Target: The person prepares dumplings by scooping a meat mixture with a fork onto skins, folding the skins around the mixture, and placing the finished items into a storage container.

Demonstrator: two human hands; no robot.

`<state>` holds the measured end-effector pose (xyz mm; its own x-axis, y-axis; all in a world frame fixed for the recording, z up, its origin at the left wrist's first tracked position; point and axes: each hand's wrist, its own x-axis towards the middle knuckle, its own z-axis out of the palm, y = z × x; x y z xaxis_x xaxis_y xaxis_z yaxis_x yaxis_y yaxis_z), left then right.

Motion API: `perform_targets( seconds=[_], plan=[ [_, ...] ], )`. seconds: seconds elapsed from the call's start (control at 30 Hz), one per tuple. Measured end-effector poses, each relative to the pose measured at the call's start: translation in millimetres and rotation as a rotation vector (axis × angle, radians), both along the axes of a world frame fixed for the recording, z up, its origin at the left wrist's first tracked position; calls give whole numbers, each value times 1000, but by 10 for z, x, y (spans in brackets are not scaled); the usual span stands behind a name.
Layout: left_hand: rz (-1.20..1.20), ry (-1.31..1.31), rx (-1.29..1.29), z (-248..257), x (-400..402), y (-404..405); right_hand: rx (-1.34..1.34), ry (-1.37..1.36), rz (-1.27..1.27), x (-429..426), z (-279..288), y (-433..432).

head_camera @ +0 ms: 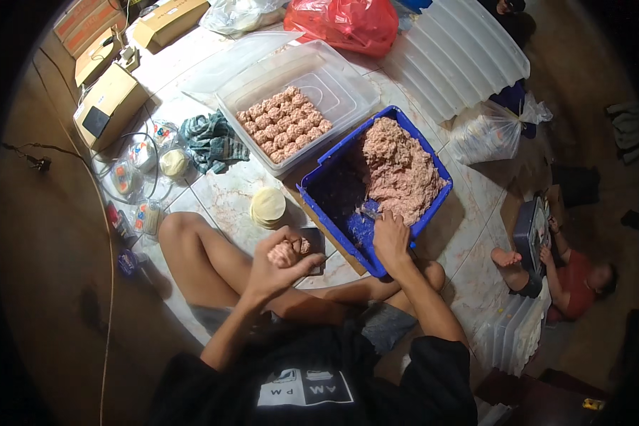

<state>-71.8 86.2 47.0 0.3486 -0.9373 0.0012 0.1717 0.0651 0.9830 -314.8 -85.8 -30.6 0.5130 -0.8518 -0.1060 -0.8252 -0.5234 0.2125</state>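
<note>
My left hand [266, 275] is curled around a ball of pinkish minced filling [281, 254]. A second small lump of filling [304, 245] shows just beyond its fingers, above a dark flat object [314, 238]. Inside a blue plastic tub [327, 226], my right hand [391, 237] grips a small tool [370, 213], perhaps a spoon or spatula, mostly covered by the fingers. The tool is at the lower edge of a large mound of minced filling [399, 165]. A stack of round pale wrappers [269, 205] stands on the tiles past my left hand.
Behind the tub, a clear plastic box [346, 96] holds rows of filled dumplings [282, 125]. Left of it lie a checked cloth [210, 141] and bagged wrapper packs [141, 154]. A red plastic bag [341, 26] and stacked translucent lids [458, 58] are farther back. Another person [570, 282] sits at right.
</note>
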Motion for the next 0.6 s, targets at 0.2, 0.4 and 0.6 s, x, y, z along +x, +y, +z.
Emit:
perform_targets(
  seconds=[0.2,0.4,0.6],
  plan=[
    [-252,-125,78,-118,-225,-135,-39,-45,-22,42,-71,-269],
    [-108,-69,49,-135,41,8,205,-68,52,-66,255,231],
    [-107,-152,70,-306,68,-52,270,-657,46,-44,1142,164]
  ],
)
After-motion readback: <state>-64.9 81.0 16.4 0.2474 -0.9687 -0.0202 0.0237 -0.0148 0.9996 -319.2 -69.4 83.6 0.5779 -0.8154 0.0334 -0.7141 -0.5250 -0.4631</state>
